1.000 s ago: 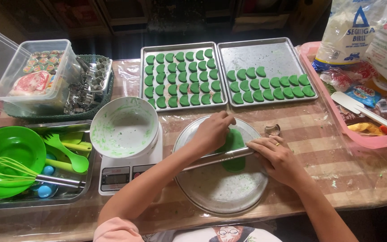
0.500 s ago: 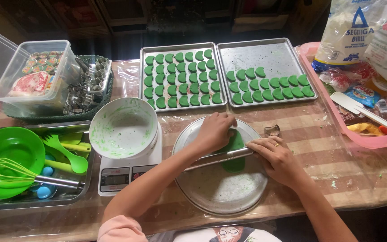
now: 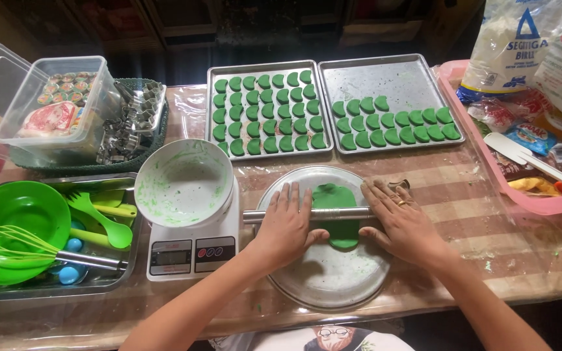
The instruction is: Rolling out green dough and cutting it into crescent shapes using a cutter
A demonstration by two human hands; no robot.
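Your left hand [image 3: 287, 224] and right hand [image 3: 401, 221] have flattened, grip open, palms pressing the metal rolling pin [image 3: 307, 214], which now lies level across the green dough [image 3: 336, 221] on the round tray [image 3: 323, 279] on the bench.

A table [image 3: 489, 195] covered by a striped beige cloth under clear plastic. Directly on it: two metal baking trays [image 3: 385, 71] at the far edge, side by side, a round metal plate [image 3: 320, 286] near the front, a white kitchen scale [image 3: 193, 250] just left of it, a steel tray [image 3: 131, 260] of green utensils at far left, and a pink tray [image 3: 541, 205] at right.
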